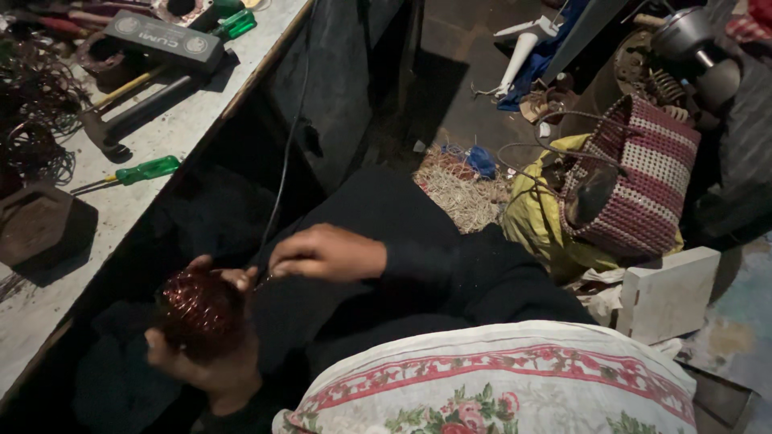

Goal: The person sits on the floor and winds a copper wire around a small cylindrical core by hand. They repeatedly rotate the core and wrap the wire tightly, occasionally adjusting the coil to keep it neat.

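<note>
1. The left hand (201, 354) is cupping a coil (199, 309) of reddish copper wire from below – its fingers (157, 341) are wrapping around the coil's underside and thumb side, pressed against it.
2. The right hand (326, 253) is hovering just beside the coil's upper right, its fingers (281, 261) pressed together in a pinch; something thin seems to be caught between them, though it is too dark to tell what.
3. Both hands are working over a lap in dark cloth, with a floral cushion (498, 386) lying below the right fingers.
4. Up and to the left of the left fingers, a desk (48, 297) is carrying a green screwdriver (141, 171), a hammer (133, 112) and tangled wire (32, 112) – all well apart from the hands.
5. Far to the right of the right fingers, a woven basket (635, 177) is sitting on the floor beside yellow cloth (535, 221) and a white block (667, 293).
6. A black cable (291, 128) is hanging down above the right fingers.
</note>
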